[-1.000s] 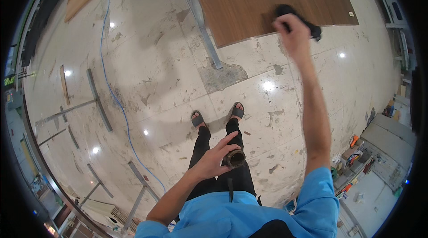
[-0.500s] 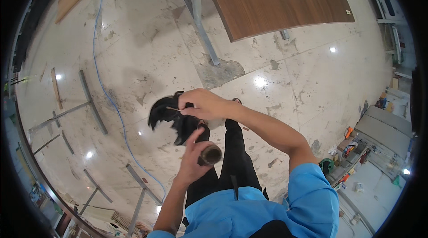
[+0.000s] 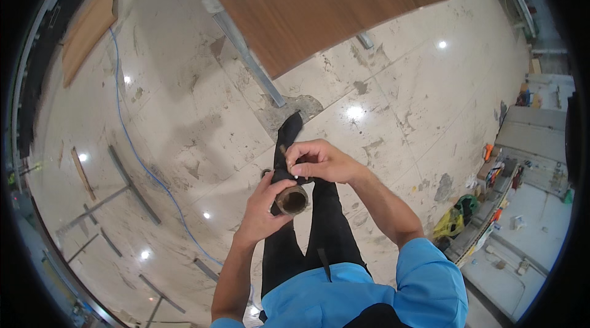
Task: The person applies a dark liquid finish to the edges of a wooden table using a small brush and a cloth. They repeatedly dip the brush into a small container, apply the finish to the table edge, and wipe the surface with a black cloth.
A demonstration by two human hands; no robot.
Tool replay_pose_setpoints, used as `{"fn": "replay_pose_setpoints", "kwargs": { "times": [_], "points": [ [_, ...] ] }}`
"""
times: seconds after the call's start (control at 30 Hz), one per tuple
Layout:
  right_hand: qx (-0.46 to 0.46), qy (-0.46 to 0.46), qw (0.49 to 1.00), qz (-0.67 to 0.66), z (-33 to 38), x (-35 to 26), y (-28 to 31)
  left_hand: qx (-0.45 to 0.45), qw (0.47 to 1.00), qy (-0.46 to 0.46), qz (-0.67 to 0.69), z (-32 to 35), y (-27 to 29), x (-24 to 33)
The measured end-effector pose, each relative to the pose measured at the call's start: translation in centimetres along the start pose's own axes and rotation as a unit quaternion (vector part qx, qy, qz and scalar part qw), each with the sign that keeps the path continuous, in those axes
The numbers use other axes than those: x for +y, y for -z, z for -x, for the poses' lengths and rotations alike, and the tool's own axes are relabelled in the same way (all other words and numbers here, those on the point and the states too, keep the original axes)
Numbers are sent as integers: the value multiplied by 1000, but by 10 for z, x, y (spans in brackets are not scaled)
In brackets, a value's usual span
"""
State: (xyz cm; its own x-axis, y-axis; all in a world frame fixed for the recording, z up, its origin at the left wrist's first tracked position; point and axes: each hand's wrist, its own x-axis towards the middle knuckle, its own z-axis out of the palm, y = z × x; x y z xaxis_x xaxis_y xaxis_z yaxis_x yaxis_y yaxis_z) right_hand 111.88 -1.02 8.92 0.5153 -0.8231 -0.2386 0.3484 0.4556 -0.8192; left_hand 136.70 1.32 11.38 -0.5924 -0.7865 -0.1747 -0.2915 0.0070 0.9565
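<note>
My left hand (image 3: pixel 261 208) is closed round a short brown hollow cylinder (image 3: pixel 292 201), its open end facing up; whether it is a tape roll or a tube I cannot tell. Just beyond it, my right hand (image 3: pixel 316 162) is closed, thumb and fingertips pinched together at a limp black cloth-like piece (image 3: pixel 291 131). That piece stretches away past the fingers, and its near end is hidden by the hands and the cylinder. A small pale spot shows at the right fingertips, too small to name.
A large brown wood-grain panel (image 3: pixel 319 5) rests ahead over a grey metal bar (image 3: pixel 249 54). A blue hose (image 3: pixel 138 153) runs down the left, beside grey metal frames (image 3: pixel 132 187). At right stands a workbench (image 3: pixel 528 205) with tools and a yellow bag (image 3: pixel 448 222).
My right hand has moved right and nearer my body, bringing the black piece from left of my legs to the middle. The left hand has shifted slightly right with the cylinder.
</note>
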Motion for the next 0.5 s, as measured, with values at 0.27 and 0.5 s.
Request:
{"fn": "replay_pose_setpoints", "kwargs": {
  "times": [0.27, 0.5],
  "points": [
    [417, 115, 861, 267, 29, -56, 126, 29, 998, -1, -49, -64, -47, 18],
    [533, 257, 704, 393, 5, -95, 214, 69, 997, -2, -37, -104, -91, 27]
  ]
}}
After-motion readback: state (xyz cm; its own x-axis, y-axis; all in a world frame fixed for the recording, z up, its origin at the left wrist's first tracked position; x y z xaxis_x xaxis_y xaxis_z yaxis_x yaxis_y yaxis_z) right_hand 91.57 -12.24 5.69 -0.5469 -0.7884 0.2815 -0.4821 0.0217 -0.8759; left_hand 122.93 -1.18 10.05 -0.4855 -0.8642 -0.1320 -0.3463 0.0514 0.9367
